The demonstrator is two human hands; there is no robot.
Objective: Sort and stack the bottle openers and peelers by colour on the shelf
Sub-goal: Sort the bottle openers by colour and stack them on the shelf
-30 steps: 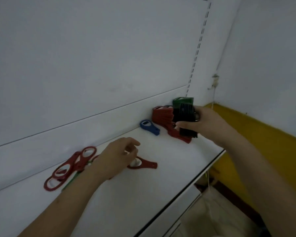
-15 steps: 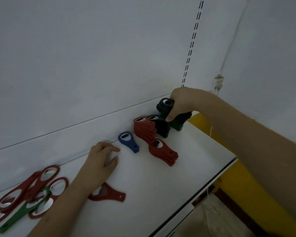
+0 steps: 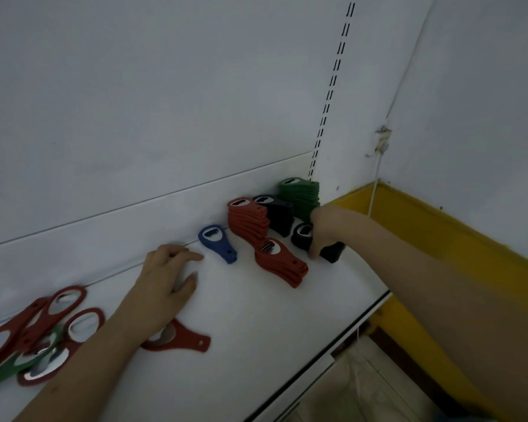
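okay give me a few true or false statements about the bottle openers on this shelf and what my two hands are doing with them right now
1. The right hand grips a stack of black openers. True.
2. The single blue opener lies on top of the green stack. False: it lies alone on the shelf, left of the red stacks; the green stack stands at the back wall.
3. The left hand holds the blue opener. False: it rests on the shelf with fingers nearly straight, just short of that opener.
4. One red stack lies fanned in front of another red stack. True.
5. A loose pile of peelers lies at the far left. True.
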